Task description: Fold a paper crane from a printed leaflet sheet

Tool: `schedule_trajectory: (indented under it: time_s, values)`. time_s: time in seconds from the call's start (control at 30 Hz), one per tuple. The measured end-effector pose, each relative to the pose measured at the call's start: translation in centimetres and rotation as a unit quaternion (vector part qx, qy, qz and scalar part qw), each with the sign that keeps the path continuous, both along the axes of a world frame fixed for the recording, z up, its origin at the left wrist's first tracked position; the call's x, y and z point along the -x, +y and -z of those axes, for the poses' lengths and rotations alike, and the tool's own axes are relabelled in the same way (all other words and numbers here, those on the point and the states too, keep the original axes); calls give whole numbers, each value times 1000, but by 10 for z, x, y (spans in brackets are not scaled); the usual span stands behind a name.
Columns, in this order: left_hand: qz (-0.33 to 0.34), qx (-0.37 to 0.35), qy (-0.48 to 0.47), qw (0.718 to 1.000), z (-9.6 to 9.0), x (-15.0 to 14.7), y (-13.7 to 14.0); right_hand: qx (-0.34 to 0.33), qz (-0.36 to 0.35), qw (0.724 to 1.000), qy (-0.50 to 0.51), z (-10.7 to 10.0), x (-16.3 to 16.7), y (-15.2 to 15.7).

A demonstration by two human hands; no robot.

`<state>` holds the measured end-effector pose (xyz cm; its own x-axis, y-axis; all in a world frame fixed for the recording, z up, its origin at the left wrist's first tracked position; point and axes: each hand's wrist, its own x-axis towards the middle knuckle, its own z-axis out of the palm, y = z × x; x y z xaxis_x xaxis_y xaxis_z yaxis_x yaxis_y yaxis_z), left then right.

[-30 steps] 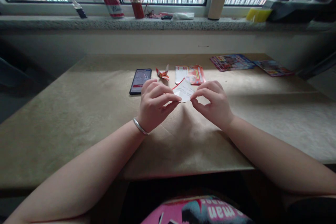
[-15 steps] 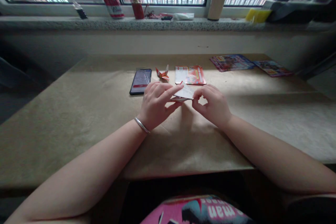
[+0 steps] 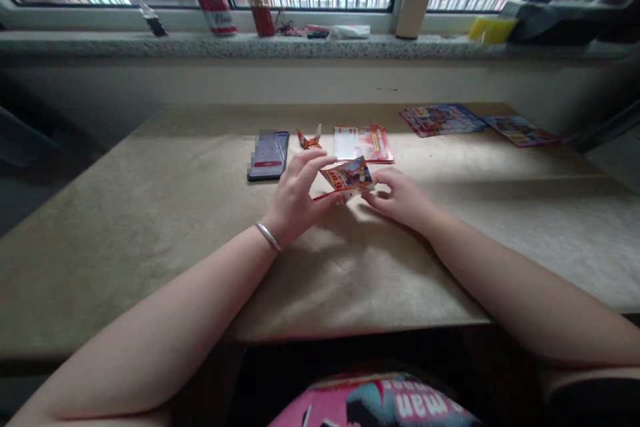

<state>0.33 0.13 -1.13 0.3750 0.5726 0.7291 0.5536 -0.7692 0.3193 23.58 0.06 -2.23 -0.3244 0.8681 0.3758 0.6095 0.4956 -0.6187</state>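
Note:
A small folded piece of printed paper (image 3: 350,175), red, orange and blue with a white edge below, is held just above the table between my two hands. My left hand (image 3: 303,188), a silver bangle at its wrist, has the paper's left side between thumb and fingers. At the lower right corner, my right hand (image 3: 397,195) pinches the paper with thumb and forefinger. Behind the paper lies a stack of red and white printed sheets (image 3: 364,141). A folded paper crane-like figure (image 3: 310,139) stands left of that stack, and a phone (image 3: 269,157) lies beside it.
Two groups of colourful leaflets, one larger pile (image 3: 443,119) and one smaller (image 3: 521,129), lie at the table's back right. On the granite sill (image 3: 180,45) stand a red and white can (image 3: 215,8), a red lighter-like object (image 3: 263,17) and a yellow item (image 3: 493,30).
The paper has turned from its white face to its colourful printed face, its flap now raised. My left fingers have lifted off its top, and my right hand has shifted slightly lower.

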Motion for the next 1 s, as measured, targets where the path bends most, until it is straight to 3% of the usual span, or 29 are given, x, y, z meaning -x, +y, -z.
schedule_trajectory:
  time_s: [0.13, 0.23, 0.37, 0.43, 0.5, 0.6, 0.73, 1.0]
  values:
    - [14, 19, 39, 999, -1, 1, 0, -50, -17, 995, -90, -1, -4, 3]
    - [34, 31, 108, 993, -2, 2, -1, -21, 20, 996, -88, -2, -7, 6]
    - [50, 57, 174, 982, -3, 1, -3, 79, 86, 990, 80, -5, -9, 6]
    - [53, 65, 189, 978, -2, -1, -4, 106, 74, 975, 182, -9, -9, 4]
    - [60, 67, 200, 976, -1, -2, -3, 124, 38, 967, 220, -14, -9, 0]
    - [67, 66, 208, 974, 0, -3, -3, 120, 4, 973, 199, -22, -5, -10]
    - [77, 82, 224, 968, -2, -5, -5, 120, 12, 987, 109, -26, 3, -19]
    - [88, 92, 266, 956, -4, -5, -8, 181, 39, 973, 137, -20, -6, -6]
